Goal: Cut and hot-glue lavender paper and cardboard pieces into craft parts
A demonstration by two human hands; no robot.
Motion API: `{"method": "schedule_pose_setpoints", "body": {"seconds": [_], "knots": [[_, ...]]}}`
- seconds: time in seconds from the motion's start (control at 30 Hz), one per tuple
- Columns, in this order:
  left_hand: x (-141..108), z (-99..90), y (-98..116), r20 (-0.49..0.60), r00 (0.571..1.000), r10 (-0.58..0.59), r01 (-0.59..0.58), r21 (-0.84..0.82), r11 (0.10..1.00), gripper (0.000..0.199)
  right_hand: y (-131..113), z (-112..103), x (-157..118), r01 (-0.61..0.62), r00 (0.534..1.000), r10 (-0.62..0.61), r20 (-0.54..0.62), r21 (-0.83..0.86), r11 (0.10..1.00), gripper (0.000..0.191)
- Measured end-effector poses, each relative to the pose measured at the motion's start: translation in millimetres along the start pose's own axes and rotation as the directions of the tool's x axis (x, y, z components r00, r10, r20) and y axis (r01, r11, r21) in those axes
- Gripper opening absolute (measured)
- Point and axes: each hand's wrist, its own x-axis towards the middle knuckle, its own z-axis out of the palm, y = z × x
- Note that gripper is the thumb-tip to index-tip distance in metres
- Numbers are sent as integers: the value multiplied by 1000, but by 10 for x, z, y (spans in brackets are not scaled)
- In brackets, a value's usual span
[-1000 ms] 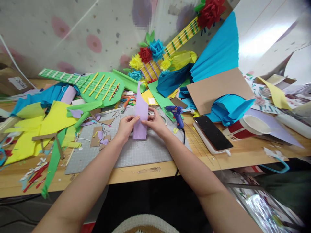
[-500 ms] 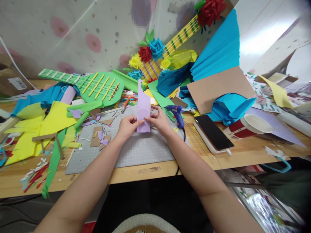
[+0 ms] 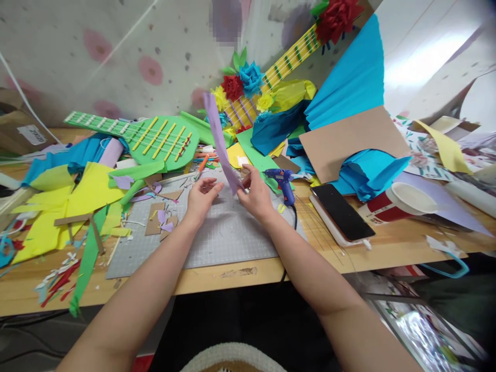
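Note:
A strip of purple crepe paper [image 3: 220, 137] stands tilted over the grey cutting mat [image 3: 232, 240], its top leaning left. Its lower end is pinched between the thumb and fingers of my right hand [image 3: 256, 194]. Left of the strip, my left hand [image 3: 203, 199] is apart from the paper, its fingers loosely curved and thumb separate, holding nothing. A blue hot glue gun [image 3: 283, 183] lies just right of my right hand. Behind the hands sits an orange-handled tool [image 3: 202, 164] among small scraps.
A green paper guitar [image 3: 163, 144] lies at back left; a yellow one [image 3: 290, 54] with paper flowers leans on the wall. A phone [image 3: 343, 212] and paper cup [image 3: 399, 201] stand right. Yellow paper [image 3: 93, 186] and cardboard scraps [image 3: 155, 219] lie left.
My left hand has let go of the purple paper and opened. In my right hand, the paper has turned nearly edge-on, risen and leaned left.

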Motion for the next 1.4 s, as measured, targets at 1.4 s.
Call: {"method": "schedule_pose_setpoints", "body": {"seconds": [1.4], "knots": [[246, -258, 131, -287, 925, -251, 4, -650, 760, 11, 57, -397, 115, -445, 831, 360, 423, 118, 888, 30]]}}
